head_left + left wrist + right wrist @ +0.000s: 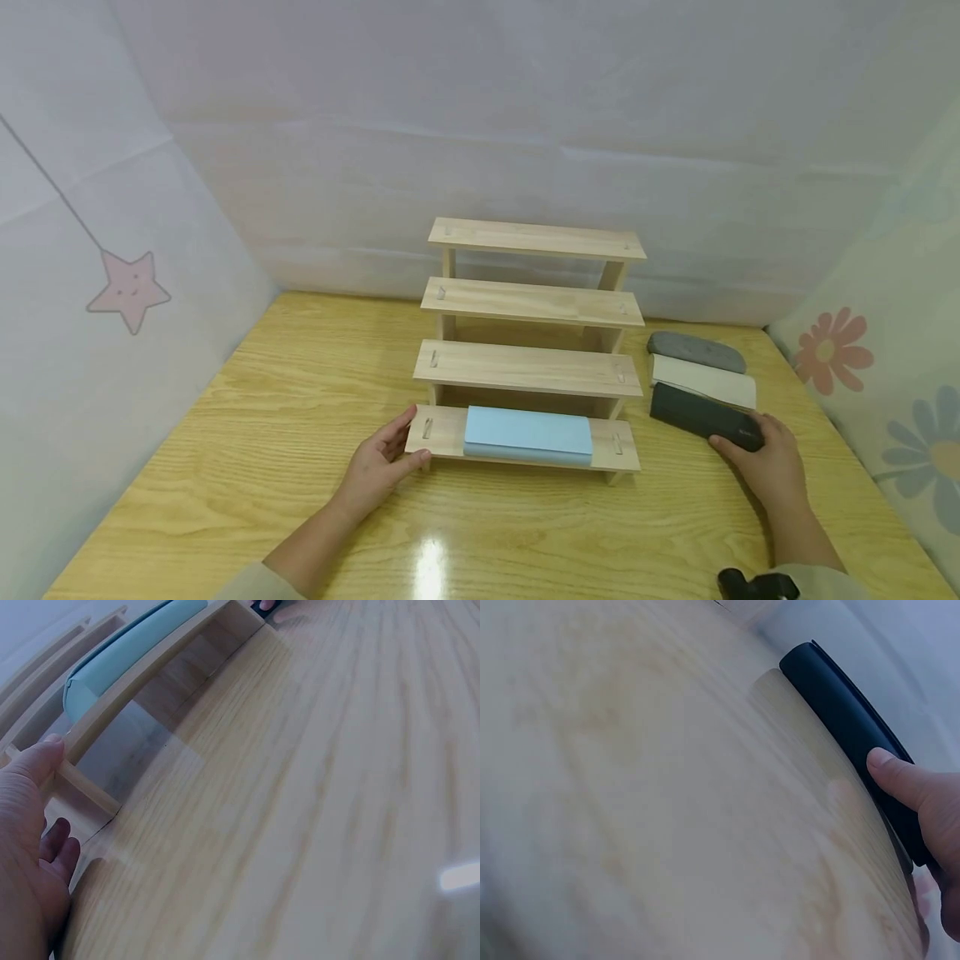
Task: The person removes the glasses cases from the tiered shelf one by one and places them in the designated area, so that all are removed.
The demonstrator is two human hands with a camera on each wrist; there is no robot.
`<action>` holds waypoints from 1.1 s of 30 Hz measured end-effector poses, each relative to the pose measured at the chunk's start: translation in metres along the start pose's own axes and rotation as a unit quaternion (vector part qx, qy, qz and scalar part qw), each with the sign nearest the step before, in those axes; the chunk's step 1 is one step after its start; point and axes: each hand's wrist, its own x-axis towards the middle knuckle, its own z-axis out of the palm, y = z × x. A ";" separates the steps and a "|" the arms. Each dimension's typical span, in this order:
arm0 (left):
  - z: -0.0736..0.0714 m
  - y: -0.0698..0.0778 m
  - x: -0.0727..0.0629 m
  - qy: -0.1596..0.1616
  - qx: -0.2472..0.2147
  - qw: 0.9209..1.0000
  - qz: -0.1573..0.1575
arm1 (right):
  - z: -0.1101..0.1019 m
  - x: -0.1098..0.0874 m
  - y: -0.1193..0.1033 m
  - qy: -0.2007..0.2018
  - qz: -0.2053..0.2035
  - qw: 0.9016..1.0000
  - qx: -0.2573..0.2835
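Note:
A four-step wooden display shelf [517, 367] stands mid-table. On its lowest step lies a light blue glasses case [527, 433], also visible as a rounded teal shape in the left wrist view. My left hand [377, 468] grips the left end of that step, thumb at the front corner and fingers by the end edge. To the right of the shelf, my right hand [776, 467] holds the right end of a black glasses case [693, 412] between thumb and fingers. The right wrist view shows the thumb pressed on the case's near side [851, 724]; the other fingers are mostly hidden.
Behind the black case lie a cream case [705, 379] and a grey case [697, 350], side by side. The three upper steps are bare wood. Pale cloth walls [525, 158] border the wooden table [300, 375] at the back and sides.

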 end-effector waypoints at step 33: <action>0.000 0.002 -0.001 -0.001 -0.012 1.000 -0.012 | 0.000 0.023 0.004 0.033 0.169 0.983 0.069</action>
